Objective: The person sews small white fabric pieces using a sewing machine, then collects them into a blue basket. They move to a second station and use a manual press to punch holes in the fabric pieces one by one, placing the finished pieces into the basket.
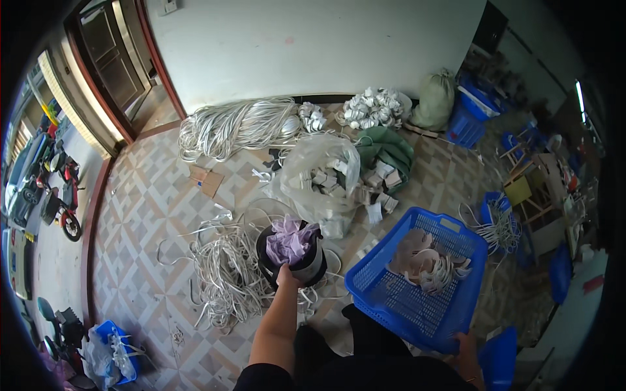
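Left hand, lower centre of frame, fingers closed on the near rim of a black container with crumpled lilac plastic in its mouth; most of the fingers are hidden, thumb side shows. Right hand, lower right, fingers gripping the near right corner of a blue basket; that corner is dark and blurry, so exact finger wrap is hard to make out. Basket sits right of centre, tilted, slotted walls, pale flat pieces and looped strips piled toward its far end. Container is left of the basket, apart from it, just beside a tangle of white cord on the tiled floor. Above the container, centre: clear plastic bag, open, with white bundles in it, next to a dark green sack with more bundles spilling by it. Along the wall, upper centre: long hank of white cord, white heap, then a pale green sack. Cardboard piece flat on floor, left of centre. Red motorbike outside, far left. Blue crate with whitish plastic, lower left.
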`<state>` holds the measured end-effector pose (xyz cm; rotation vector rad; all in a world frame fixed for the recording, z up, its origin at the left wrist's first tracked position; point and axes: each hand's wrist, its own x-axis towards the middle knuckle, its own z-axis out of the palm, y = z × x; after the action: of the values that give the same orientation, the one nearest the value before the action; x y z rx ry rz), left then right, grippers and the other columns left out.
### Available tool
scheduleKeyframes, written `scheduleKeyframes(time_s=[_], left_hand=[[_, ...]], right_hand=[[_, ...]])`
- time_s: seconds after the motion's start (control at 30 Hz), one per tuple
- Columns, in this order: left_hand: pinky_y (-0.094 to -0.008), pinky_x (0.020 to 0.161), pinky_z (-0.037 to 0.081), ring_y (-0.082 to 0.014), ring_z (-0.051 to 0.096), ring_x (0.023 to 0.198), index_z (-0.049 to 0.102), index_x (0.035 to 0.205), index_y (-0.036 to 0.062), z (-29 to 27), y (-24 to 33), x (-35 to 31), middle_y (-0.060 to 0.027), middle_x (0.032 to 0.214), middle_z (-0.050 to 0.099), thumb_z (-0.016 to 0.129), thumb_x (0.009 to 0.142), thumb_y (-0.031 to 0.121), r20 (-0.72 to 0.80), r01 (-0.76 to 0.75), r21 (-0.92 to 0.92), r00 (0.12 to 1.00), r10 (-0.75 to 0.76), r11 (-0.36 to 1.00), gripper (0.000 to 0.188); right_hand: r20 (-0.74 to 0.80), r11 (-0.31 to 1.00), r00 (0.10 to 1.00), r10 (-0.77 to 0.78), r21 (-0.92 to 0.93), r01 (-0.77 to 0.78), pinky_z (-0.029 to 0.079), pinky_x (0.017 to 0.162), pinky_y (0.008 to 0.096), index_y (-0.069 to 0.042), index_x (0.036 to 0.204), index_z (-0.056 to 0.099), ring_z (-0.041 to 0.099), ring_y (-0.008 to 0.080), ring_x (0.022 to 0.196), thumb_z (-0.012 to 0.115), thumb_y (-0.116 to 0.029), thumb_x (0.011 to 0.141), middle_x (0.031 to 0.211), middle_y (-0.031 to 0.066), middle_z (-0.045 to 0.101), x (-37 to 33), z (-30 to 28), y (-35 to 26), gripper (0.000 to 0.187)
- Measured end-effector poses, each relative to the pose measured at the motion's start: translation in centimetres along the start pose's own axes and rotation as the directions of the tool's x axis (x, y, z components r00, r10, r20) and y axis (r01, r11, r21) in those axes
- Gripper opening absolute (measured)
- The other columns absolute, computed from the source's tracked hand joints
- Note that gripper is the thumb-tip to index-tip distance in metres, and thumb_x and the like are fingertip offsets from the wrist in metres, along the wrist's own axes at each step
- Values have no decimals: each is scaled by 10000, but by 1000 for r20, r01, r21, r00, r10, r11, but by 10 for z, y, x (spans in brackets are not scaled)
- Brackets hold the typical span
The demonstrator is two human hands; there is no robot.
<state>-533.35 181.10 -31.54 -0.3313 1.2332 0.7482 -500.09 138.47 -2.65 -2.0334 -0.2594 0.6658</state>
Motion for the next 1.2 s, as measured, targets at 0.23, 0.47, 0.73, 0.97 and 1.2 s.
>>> scheduleKeyframes(time_s=[0.23,0.47,0.73,0.97,1.2], left_hand=[[-673,849,343,-430,373,1154,238,1327,99,231,2,131,-149,1331,294,706,654,292,-242,-50,-44,970,38,998,843],[-567,926,366,-373,461,1089,355,1246,32,324,-2,261,-164,1185,464,637,757,312,-53,-252,116,964,259,961,631],[-274,536,404,-71,468,659,361,1293,96,207,-86,296,41,744,437,459,861,106,459,-379,478,877,143,792,443],[-251,451,421,-119,489,504,503,1198,52,-41,-183,11,-52,673,550,582,780,155,-186,-20,268,980,73,963,438],[-259,658,455,-117,534,766,457,1220,73,-83,-305,-212,-33,902,569,577,811,239,-536,-437,-144,789,301,888,457]], right_hand=[[71,886,906,417,189,-423,476,663,313,12,946,543,572,206,710,511,-29,634,781,92,574,72,29,-18,316],[117,924,916,383,-36,-382,478,643,317,9,937,556,574,192,675,537,-58,699,751,77,584,189,40,1,248],[336,947,886,321,-108,-303,504,635,309,4,1093,501,584,202,695,524,-75,722,834,118,583,287,76,-64,379],[667,935,724,176,-344,90,464,646,267,28,939,560,571,154,702,508,-17,619,807,57,593,330,143,-215,328],[989,682,148,20,-122,721,459,688,254,36,1002,555,576,142,716,521,-39,615,851,51,610,300,264,-263,395]])
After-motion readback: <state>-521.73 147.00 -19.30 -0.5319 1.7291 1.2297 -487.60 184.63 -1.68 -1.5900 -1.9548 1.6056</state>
